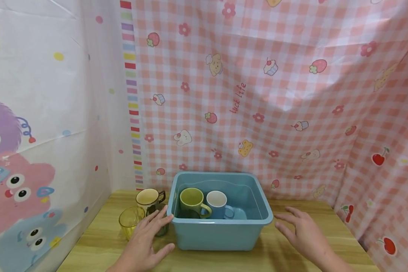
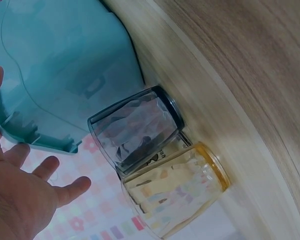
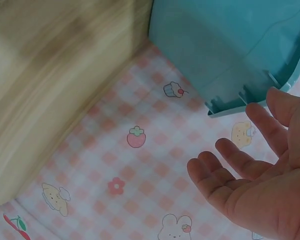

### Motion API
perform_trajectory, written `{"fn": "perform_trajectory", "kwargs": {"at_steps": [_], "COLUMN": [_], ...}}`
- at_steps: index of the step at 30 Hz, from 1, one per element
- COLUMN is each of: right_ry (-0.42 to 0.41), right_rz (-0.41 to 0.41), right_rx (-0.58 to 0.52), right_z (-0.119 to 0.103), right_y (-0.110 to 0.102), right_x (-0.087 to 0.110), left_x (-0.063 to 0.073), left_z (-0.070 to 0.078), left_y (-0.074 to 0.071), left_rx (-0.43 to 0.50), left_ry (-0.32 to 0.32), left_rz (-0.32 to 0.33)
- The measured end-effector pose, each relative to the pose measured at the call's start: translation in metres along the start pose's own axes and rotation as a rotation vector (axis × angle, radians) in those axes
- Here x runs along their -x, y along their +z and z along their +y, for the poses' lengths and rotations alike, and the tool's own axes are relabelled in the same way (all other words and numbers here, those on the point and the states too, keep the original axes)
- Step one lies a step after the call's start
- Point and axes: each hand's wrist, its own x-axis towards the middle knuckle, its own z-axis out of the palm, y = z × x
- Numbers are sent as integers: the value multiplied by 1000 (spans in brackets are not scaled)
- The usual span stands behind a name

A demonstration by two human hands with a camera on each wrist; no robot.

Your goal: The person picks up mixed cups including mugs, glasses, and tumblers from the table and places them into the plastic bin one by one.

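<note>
A blue plastic tub (image 1: 219, 236) stands on the table with a green mug (image 1: 191, 197) and a blue mug with a white inside (image 1: 217, 199) in it. At its left rim is my left hand (image 1: 144, 236), fingers spread, fingertips right by the rim and nothing in the grasp. My right hand (image 1: 304, 234) hovers off the tub's right side, fingers loosely extended and holding nothing. Left of the tub stand a yellow glass cup (image 1: 132, 219), a dark glass (image 2: 137, 130) partly hidden behind my left hand in the head view, and a cream-coloured cup with a dark handle (image 1: 147, 197).
The wooden table (image 1: 282, 260) runs back to a pink checked cloth (image 1: 244, 90) hanging behind. On the left hangs a white cloth (image 1: 71, 151) with cartoon figures, and another checked cloth (image 1: 387, 181) with cherries closes off the right.
</note>
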Motion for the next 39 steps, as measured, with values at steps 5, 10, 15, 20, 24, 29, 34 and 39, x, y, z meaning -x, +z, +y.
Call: {"fn": "perform_trajectory", "kwargs": {"at_steps": [5, 10, 15, 20, 24, 29, 34, 39], "right_ry": [20, 26, 38, 40, 22, -18, -27, 19], "right_rz": [-7, -9, -14, 5, 49, 121, 124, 69], "right_rx": [-21, -35, -35, -51, -62, -72, -91, -117], "right_z": [-1, -1, -3, -6, -9, -12, -11, -10], "right_y": [4, 10, 14, 17, 20, 24, 27, 26], "right_x": [4, 5, 6, 6, 6, 5, 6, 5], "left_x": [-1, 0, 1, 2, 2, 1, 1, 1], "left_z": [1, 1, 1, 1, 2, 2, 3, 2], "left_y": [0, 0, 0, 2, 2, 2, 0, -3], "left_rx": [-1, 6, -1, -5, 6, 6, 3, -46], "left_ry": [-3, -12, 3, 18, 9, 12, 9, 27], "left_rz": [-5, -12, 4, 18, 7, 13, 7, 8]}}
